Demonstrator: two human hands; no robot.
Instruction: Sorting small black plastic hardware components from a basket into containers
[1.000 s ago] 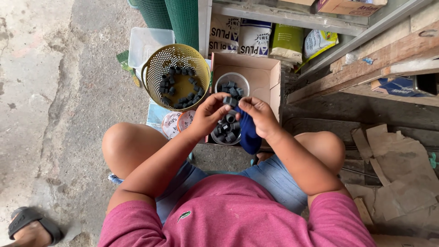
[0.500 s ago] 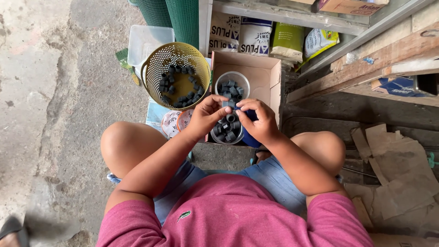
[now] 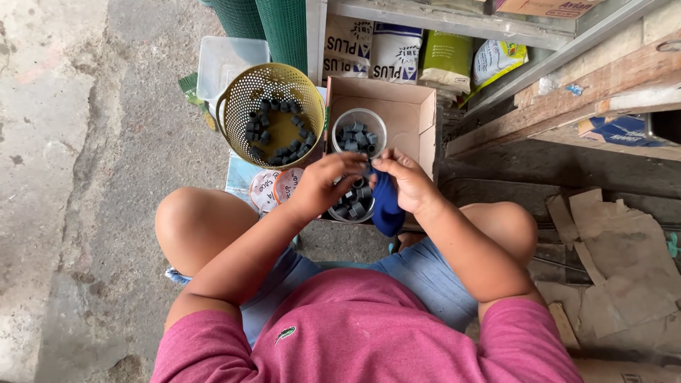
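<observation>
While the person sits over the cardboard box [image 3: 411, 117], both hands meet above a clear tub of dark rings [image 3: 352, 203].

Biggest nearby is the yellow colander [image 3: 241, 89] of the same rings, then a second clear tub [image 3: 359, 132] inside the box. The right hand [image 3: 407, 181] is closed on a blue cloth [image 3: 386, 206]; the left hand [image 3: 323, 186] pinches at its fingertips, though what they hold cannot be made out.

Left of the cardboard box [image 3: 408, 117], the yellow colander [image 3: 269, 113] blocked passage; right of it, wooden planks [image 3: 567, 106] crowded close. Bare concrete floor [image 3: 85, 177] lay open farther left of the box.
</observation>
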